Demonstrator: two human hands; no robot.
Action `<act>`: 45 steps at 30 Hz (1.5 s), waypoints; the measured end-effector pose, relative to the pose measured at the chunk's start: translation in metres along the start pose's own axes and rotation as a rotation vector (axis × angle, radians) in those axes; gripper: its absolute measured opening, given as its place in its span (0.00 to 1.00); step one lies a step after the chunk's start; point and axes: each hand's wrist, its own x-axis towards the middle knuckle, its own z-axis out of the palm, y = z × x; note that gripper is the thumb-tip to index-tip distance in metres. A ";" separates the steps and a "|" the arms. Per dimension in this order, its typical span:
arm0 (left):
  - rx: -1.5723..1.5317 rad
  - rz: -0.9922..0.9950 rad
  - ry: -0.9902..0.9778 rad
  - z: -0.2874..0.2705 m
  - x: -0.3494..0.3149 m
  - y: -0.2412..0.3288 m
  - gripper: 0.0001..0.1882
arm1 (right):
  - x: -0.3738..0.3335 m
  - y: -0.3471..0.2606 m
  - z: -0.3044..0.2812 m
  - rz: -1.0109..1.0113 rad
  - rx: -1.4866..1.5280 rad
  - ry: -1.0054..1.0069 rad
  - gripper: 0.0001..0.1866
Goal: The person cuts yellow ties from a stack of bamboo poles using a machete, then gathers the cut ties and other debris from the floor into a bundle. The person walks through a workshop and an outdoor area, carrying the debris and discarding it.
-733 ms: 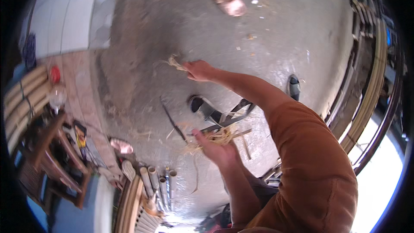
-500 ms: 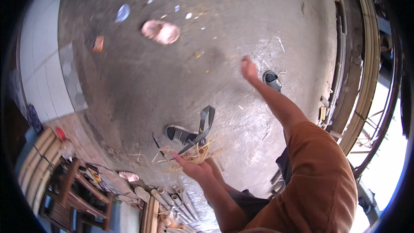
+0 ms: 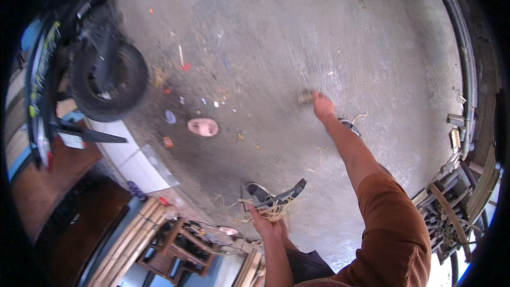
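Nearer to the body than the pale pink slipper [image 3: 203, 127], and to its right, a loose bundle of straw-coloured strips [image 3: 274, 213] is held in the left hand [image 3: 265, 225]; the thumb is raised along the bundle's edge, while the other fingers are mostly hidden. Thin curling ends are spread out on both sides of the bundle. Just beyond it, still right of and nearer than the slipper, a long dark strip [image 3: 287, 194] is seen lying slantwise across a dark shoe [image 3: 258, 190]; whether the strip is touched by the hand cannot be told. Well to the right of the slipper and slightly farther off, the right hand [image 3: 323, 107] is extended at the end of an outstretched arm, with the brown sleeve [image 3: 393, 207] bunched above the elbow. A small tan piece [image 3: 305, 96], badly blurred, is seen at its fingertips; whether it is gripped there cannot be told. A second dark shoe [image 3: 353, 127], level with the slipper and well to its right, is partly covered by the right forearm. Just left of the slipper, a clear oval piece [image 3: 170, 117] and an orange packet [image 3: 168, 142] are strewn on the concrete floor [image 3: 276, 37]. Farther left and beyond, a black motorcycle wheel [image 3: 110, 82] is parked.
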 end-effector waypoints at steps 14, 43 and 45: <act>0.544 0.215 -0.558 0.203 -0.271 0.097 0.20 | -0.187 -0.104 -0.468 -0.554 0.876 -0.447 0.17; -0.037 0.160 -0.279 0.658 -0.183 0.257 0.13 | 0.612 -0.163 -0.553 -0.008 -0.097 0.142 0.52; -0.003 0.207 -0.245 0.672 -0.172 0.244 0.14 | 0.644 -0.183 -0.549 -0.093 -0.174 0.065 0.60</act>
